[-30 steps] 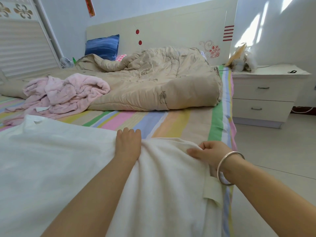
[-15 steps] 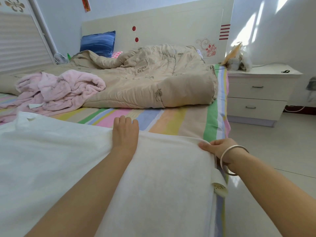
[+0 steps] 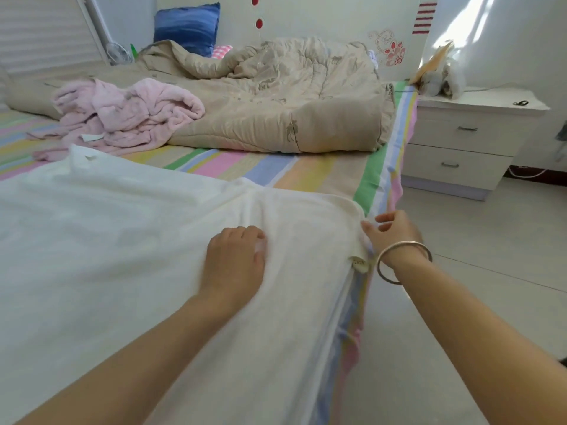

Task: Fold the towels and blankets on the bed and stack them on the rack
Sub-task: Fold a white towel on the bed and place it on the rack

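We stand at the right edge of the bed (image 3: 310,173), with the white towel (image 3: 122,240) spread across its striped sheet from 6 round to 9 o'clock. Our left hand (image 3: 234,259) lies palm down on the towel near the centre of the view. Its fingers are bent at the knuckles and blurred, so we cannot tell whether they bunch the cloth or only press it. Our right hand (image 3: 394,233), at 3 o'clock from the left, is relaxed and spread at the towel's far right corner, one fingertip touching the hem where it hangs over the bed's side. A bracelet (image 3: 405,262) circles that wrist, and a small tag (image 3: 359,264) sticks out of the hem just beside it. A crumpled pink blanket (image 3: 129,115) lies at 10 o'clock, touching the beige quilt (image 3: 276,102) heaped at 12. A blue pillow (image 3: 187,26) leans behind the quilt. At 2 o'clock a nightstand (image 3: 460,133) stands beside the bed.
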A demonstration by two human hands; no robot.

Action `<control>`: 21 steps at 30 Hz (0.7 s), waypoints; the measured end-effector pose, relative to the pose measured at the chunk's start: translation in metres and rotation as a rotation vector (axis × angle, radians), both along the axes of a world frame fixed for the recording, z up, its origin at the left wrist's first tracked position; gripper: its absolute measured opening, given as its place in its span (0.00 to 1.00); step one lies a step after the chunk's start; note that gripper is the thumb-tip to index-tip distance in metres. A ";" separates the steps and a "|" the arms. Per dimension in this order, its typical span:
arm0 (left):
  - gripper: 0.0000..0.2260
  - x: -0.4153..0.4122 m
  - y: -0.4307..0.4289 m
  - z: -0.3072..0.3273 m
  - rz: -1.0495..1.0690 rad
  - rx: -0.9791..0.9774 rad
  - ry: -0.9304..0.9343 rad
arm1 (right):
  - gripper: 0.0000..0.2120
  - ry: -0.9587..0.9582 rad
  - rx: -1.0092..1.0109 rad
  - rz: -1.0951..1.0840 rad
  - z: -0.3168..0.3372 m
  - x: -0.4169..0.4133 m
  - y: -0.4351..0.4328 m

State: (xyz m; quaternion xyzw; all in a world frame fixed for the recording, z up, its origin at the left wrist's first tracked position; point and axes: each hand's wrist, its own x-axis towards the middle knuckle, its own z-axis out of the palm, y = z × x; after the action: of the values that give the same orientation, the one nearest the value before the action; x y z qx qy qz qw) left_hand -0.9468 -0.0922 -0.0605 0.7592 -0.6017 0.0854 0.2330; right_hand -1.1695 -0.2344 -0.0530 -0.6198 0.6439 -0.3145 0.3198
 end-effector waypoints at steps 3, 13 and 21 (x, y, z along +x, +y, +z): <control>0.10 -0.026 0.062 0.015 -0.040 -0.086 0.188 | 0.10 -0.034 -0.048 0.043 0.002 -0.011 0.065; 0.15 -0.100 0.266 0.044 -0.036 0.185 0.241 | 0.14 -0.420 0.691 0.296 0.013 -0.004 0.236; 0.17 -0.106 0.327 0.041 0.007 0.359 -0.093 | 0.14 -0.476 0.685 0.275 0.024 0.013 0.267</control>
State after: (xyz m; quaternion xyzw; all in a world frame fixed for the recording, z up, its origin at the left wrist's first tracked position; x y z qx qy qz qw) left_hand -1.0524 0.2345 -0.0193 0.7858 -0.6149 0.0125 0.0653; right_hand -1.1568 0.0323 -0.0290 -0.4682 0.5309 -0.1711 0.6853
